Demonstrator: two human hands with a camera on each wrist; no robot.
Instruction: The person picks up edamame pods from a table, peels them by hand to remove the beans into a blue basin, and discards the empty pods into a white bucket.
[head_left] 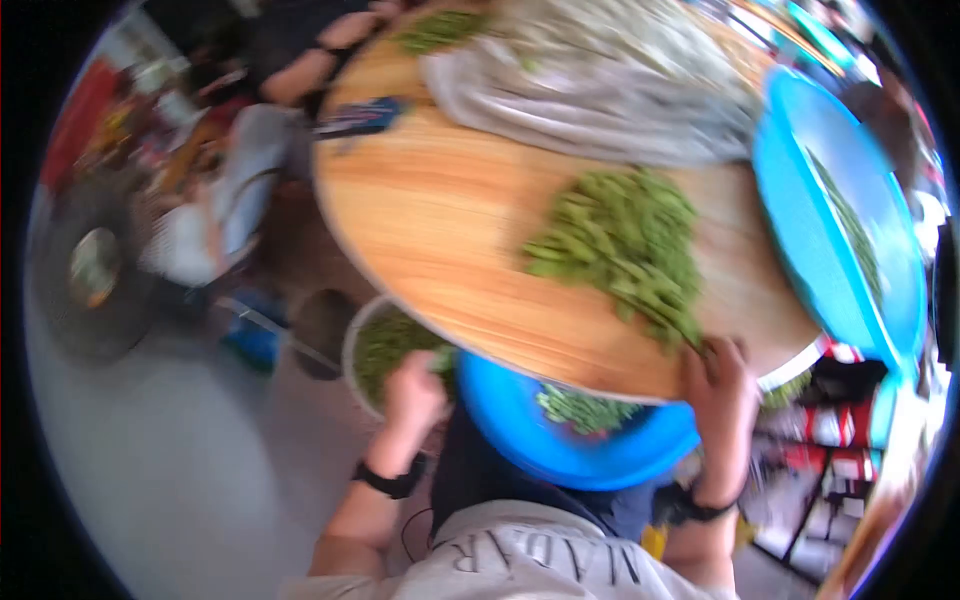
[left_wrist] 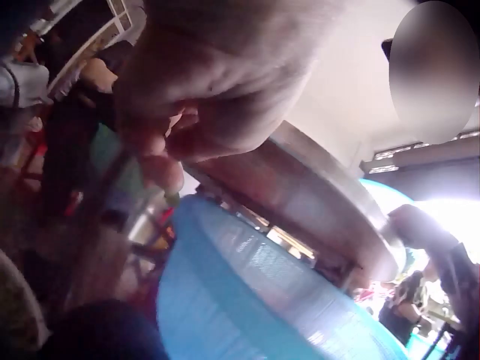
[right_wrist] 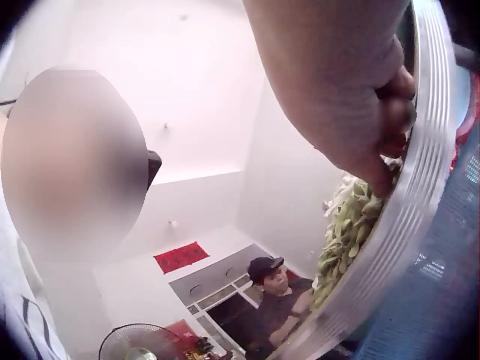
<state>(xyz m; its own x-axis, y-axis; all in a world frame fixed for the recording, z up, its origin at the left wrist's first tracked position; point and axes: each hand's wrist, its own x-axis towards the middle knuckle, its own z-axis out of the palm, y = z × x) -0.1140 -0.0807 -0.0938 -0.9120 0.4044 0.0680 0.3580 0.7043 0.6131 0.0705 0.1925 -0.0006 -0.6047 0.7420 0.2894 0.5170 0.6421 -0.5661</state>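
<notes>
A pile of green edamame pods lies on the round wooden table. My right hand is at the near table edge, its curled fingers pinching a pod at the pile's near tip. In the right wrist view, the right hand's fingers reach over the ribbed table rim onto the pods. Lower on the left, my left hand pinches a green pod, mostly hidden by the fingers; its tip shows in the left wrist view. Under the table edge, a blue basin over my lap holds pale green shelled beans.
A pail of green pods stands below the left hand. Grey cloth covers the table's far side, with a dark blue packet to its left. A large light-blue basin leans at the right. Another person's arm is at the far left.
</notes>
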